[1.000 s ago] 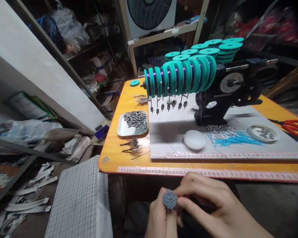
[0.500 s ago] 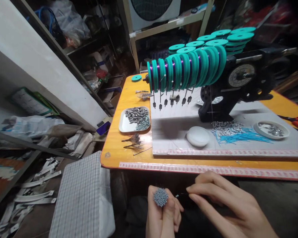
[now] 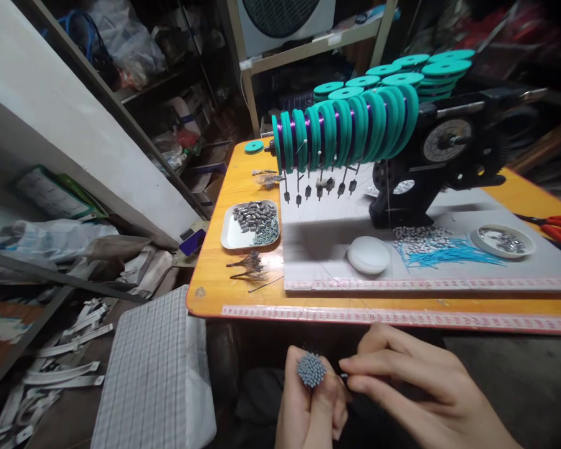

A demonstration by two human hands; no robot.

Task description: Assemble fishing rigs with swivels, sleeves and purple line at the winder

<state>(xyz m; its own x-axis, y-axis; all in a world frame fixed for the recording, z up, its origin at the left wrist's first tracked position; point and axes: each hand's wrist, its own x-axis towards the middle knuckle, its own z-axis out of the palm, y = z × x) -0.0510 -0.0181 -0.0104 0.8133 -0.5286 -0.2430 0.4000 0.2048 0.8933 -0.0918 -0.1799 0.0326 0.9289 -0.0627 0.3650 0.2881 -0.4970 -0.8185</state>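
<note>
- The left hand (image 3: 308, 411) sat low in the view, below the table's near edge. Its fingers were curled tightly round a bundle of thin grey-blue sticks (image 3: 311, 370), held upright with the ends facing the camera.
- The right hand (image 3: 416, 390) lay just beside it, thumb and forefinger drawn nearly together at the bundle's side. Whether they pinched anything could not be told.
- Beyond the hands stood an orange table (image 3: 215, 280) with a measuring tape (image 3: 402, 318) stuck along its front edge.
- A white board (image 3: 327, 249) lay on the table. On it stood a black winding machine (image 3: 439, 168) carrying a row of teal spools (image 3: 346, 128) wound with purple thread.
- Left of the board, a white tray (image 3: 234, 240) held small grey metal pieces.
- Near the board's front lay a white oval pad (image 3: 368, 255), with loose blue strands (image 3: 449, 257) and a round dish (image 3: 502, 254) to its right.
- Red-handled pliers (image 3: 558, 226) lay at the far right.
</note>
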